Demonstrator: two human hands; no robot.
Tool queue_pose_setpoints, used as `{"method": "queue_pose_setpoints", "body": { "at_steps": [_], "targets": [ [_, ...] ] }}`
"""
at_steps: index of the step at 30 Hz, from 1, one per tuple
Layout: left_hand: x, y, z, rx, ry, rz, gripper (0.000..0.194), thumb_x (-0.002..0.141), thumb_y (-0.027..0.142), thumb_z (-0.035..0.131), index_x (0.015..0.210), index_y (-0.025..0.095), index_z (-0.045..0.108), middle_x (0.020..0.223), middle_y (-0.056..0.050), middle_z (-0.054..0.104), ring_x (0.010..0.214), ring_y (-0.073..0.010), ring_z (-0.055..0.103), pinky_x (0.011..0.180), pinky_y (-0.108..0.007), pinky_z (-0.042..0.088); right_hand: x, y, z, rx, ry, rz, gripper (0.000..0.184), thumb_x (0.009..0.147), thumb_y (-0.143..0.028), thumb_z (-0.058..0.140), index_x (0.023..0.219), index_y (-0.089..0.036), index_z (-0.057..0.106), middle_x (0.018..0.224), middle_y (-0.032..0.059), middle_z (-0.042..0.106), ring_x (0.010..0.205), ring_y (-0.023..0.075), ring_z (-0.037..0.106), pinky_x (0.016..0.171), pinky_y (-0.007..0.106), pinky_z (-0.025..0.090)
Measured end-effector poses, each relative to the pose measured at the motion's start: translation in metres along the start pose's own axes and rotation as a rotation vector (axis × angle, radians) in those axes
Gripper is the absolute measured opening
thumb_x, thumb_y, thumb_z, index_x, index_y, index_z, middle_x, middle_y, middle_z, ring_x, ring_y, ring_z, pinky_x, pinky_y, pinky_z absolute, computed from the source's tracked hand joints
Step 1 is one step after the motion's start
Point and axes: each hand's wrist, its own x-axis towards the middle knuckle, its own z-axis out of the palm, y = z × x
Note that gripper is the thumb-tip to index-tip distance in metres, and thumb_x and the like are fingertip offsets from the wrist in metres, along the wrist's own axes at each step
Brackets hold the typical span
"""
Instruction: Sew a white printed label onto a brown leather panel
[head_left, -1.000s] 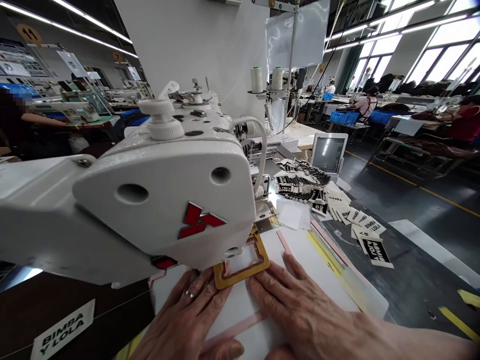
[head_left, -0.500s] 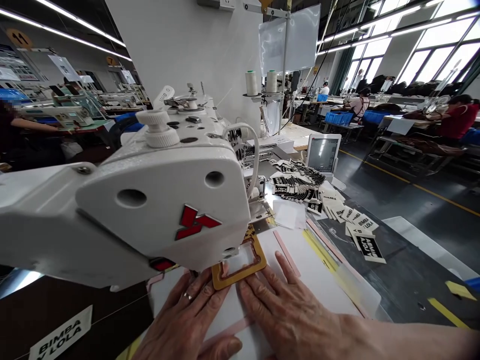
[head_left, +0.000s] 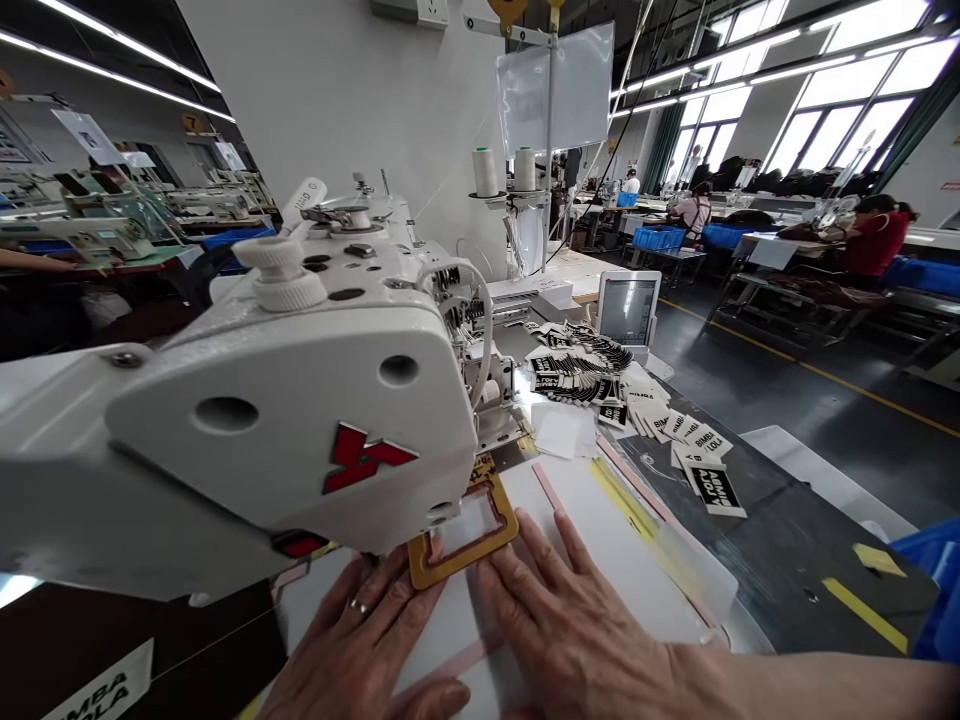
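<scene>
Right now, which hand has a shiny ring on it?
The left hand wears the ring on one finger; the right hand shows no ring.

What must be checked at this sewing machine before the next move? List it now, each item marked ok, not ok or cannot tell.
Left hand: spread flat on the white sheet: ok.
Right hand: flat on the sheet, beside the amber frame: ok.
Frame: lying flat, top end under the sewing machine head: ok.
Needle: hidden by the head: cannot tell.
Pink strip: loose, apart from the frame: not ok.
Thread cones: upright on their stand: ok.
</scene>
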Motion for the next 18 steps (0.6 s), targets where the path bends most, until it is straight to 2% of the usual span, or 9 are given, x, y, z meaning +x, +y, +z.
{"method": "queue_pose_setpoints", "body": {
  "at_steps": [3, 6, 9, 12, 15, 17, 18],
  "targets": [
    [0.001, 0.000, 0.001, -0.025, 0.015, -0.008, 0.077, 0.102, 0.067, 0.063, 0.157, 0.015, 0.052, 0.161, -0.010, 0.058, 0.152, -0.0249, 0.050, 0.138, -0.039, 0.004, 0.007, -0.001, -0.016, 0.094, -0.063, -0.061, 0.097, 0.103, -0.076, 0.056, 0.173, -0.015, 0.027, 0.173, 0.0189, 0.038, 0.164, 0.0438, 0.024, 0.128, 0.077, 0.017],
    [0.002, 0.000, 0.001, -0.056, 0.024, -0.025, 0.073, 0.102, 0.066, 0.062, 0.156, 0.017, 0.054, 0.161, -0.008, 0.058, 0.150, -0.0244, 0.053, 0.137, -0.037, 0.007, 0.017, -0.006, -0.034, 0.160, -0.091, -0.057, 0.097, 0.102, -0.075, 0.058, 0.174, -0.017, 0.026, 0.174, 0.0171, 0.038, 0.165, 0.0425, 0.021, 0.130, 0.075, 0.011],
    [0.005, 0.000, -0.003, -0.056, 0.035, -0.030, 0.079, 0.102, 0.067, 0.061, 0.164, 0.020, 0.045, 0.159, -0.006, 0.061, 0.145, -0.0243, 0.058, 0.134, -0.034, 0.022, 0.022, -0.009, -0.043, 0.185, -0.061, -0.049, 0.103, 0.101, -0.076, 0.060, 0.176, -0.019, 0.020, 0.176, 0.0166, 0.033, 0.167, 0.0417, 0.013, 0.131, 0.073, 0.006],
    [0.006, 0.000, -0.006, -0.025, 0.020, -0.030, 0.085, 0.103, 0.065, 0.062, 0.169, 0.018, 0.036, 0.155, -0.007, 0.064, 0.141, -0.0260, 0.061, 0.126, -0.035, 0.036, 0.020, -0.007, -0.045, 0.170, -0.028, -0.034, 0.103, 0.100, -0.079, 0.058, 0.176, -0.021, 0.020, 0.177, 0.0160, 0.029, 0.167, 0.0438, 0.009, 0.129, 0.077, 0.003],
    [-0.001, -0.001, 0.000, 0.012, 0.025, -0.013, 0.089, 0.101, 0.069, 0.062, 0.169, 0.017, 0.037, 0.156, -0.008, 0.063, 0.141, -0.0279, 0.061, 0.131, -0.036, 0.027, 0.014, -0.004, -0.046, 0.137, -0.009, 0.016, 0.103, 0.100, -0.080, 0.057, 0.176, -0.021, 0.020, 0.179, 0.0147, 0.023, 0.167, 0.0454, 0.006, 0.130, 0.076, 0.003],
    [-0.008, -0.003, 0.009, -0.013, 0.045, -0.028, 0.090, 0.100, 0.071, 0.062, 0.171, 0.023, 0.034, 0.158, -0.006, 0.061, 0.140, -0.0290, 0.063, 0.133, -0.038, 0.023, 0.010, -0.001, -0.050, 0.112, -0.006, 0.059, 0.104, 0.100, -0.079, 0.057, 0.177, -0.023, 0.015, 0.181, 0.0125, 0.018, 0.166, 0.0462, 0.008, 0.130, 0.076, 0.006],
    [-0.011, -0.005, 0.015, -0.050, 0.061, -0.059, 0.089, 0.101, 0.070, 0.061, 0.173, 0.028, 0.030, 0.159, -0.004, 0.061, 0.139, -0.0294, 0.065, 0.133, -0.038, 0.026, 0.008, 0.000, -0.052, 0.100, -0.012, 0.074, 0.104, 0.100, -0.078, 0.058, 0.177, -0.024, 0.014, 0.181, 0.0110, 0.017, 0.166, 0.0466, 0.010, 0.129, 0.077, 0.007]
  ]
}}
